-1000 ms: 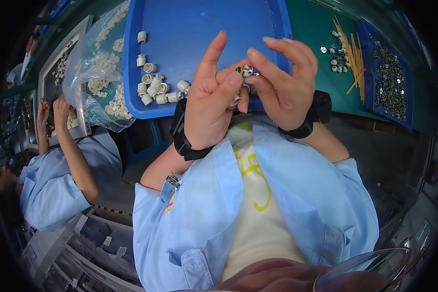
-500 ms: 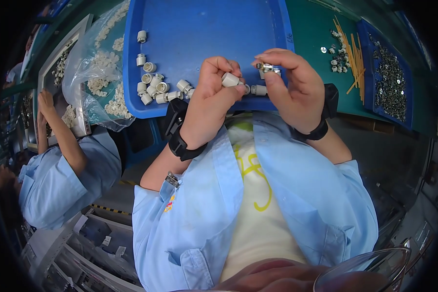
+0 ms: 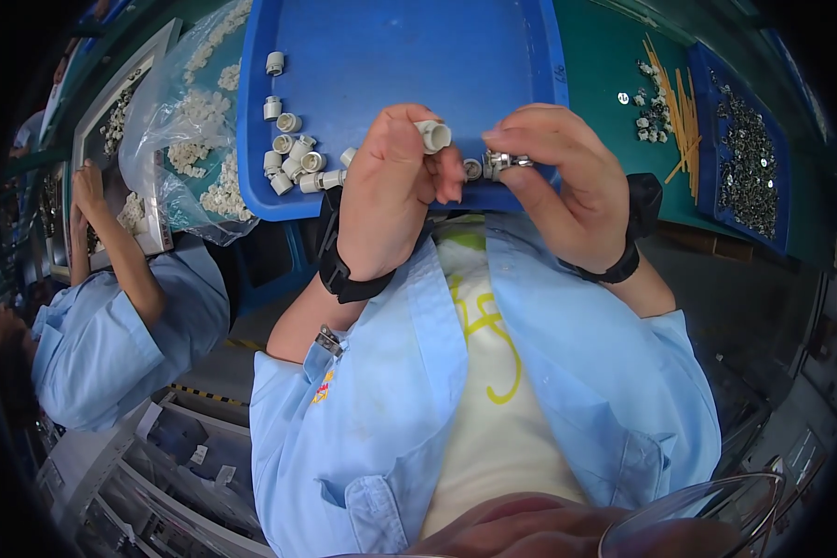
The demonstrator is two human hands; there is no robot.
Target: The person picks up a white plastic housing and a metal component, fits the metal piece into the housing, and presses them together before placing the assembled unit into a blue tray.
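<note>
Over the near edge of a blue tray (image 3: 400,56), my left hand (image 3: 387,191) is closed on a white cylindrical socket (image 3: 434,137), its round open end turned to the right. My right hand (image 3: 572,181) pinches a small shiny metal piece (image 3: 507,162) between thumb and fingertips. The two held parts are a short gap apart. Behind the hands another white socket (image 3: 472,170) lies in the tray, partly hidden. More white sockets (image 3: 293,166) are gathered in the tray's near left corner, some upright and some on their sides.
A clear plastic bag (image 3: 181,139) of small white parts lies left of the tray. Beyond it a co-worker's hands (image 3: 88,192) work at another tray. To the right are thin wooden sticks (image 3: 684,121), small metal-and-white parts (image 3: 651,116) and a blue bin (image 3: 749,158) of metal pieces.
My left hand has turned the white socket, so its open end now faces right, and moved slightly left. The right hand has come down a little with the metal piece.
</note>
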